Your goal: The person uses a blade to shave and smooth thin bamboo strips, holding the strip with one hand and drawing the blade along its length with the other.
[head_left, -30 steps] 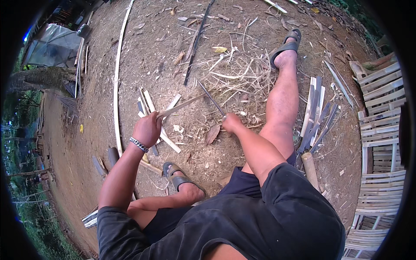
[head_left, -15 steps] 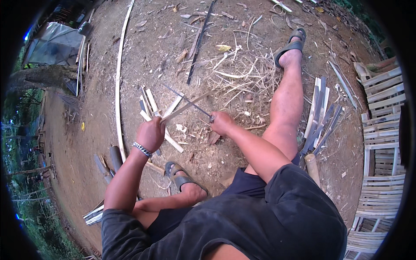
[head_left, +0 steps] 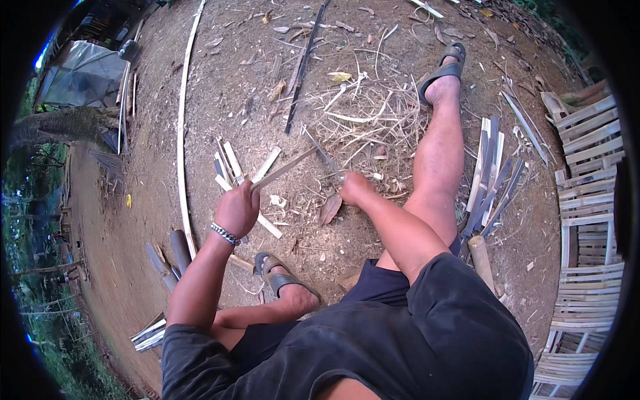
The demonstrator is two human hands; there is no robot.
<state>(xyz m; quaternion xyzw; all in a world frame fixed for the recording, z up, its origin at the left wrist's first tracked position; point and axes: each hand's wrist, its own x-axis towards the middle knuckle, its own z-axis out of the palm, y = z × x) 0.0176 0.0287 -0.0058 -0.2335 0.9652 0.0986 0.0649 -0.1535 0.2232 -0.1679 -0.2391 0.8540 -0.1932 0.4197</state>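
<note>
My left hand (head_left: 238,208), a chain bracelet at its wrist, is closed round the near end of a flat, pale bamboo strip (head_left: 287,169). The strip points up and to the right. In my right hand (head_left: 357,189) is the handle of a knife, mostly hidden by the fingers. Its narrow dark blade (head_left: 323,153) slants up and to the left, near the strip's far end. Whether blade and strip touch, I cannot tell. Several short split bamboo pieces (head_left: 268,161) lie on the ground just beyond my left hand.
Curly shavings (head_left: 373,120) are heaped beside my outstretched leg. Bundled split bamboo (head_left: 492,167) lies right of that leg. A long pale strip (head_left: 182,127) runs along the left, a dark one (head_left: 307,67) farther ahead. Slatted bamboo furniture (head_left: 587,240) stands at the far right.
My right hand has moved right and slightly away from me. The knife blade, which crossed the strip midway, is now by its far end. My left hand has shifted slightly right.
</note>
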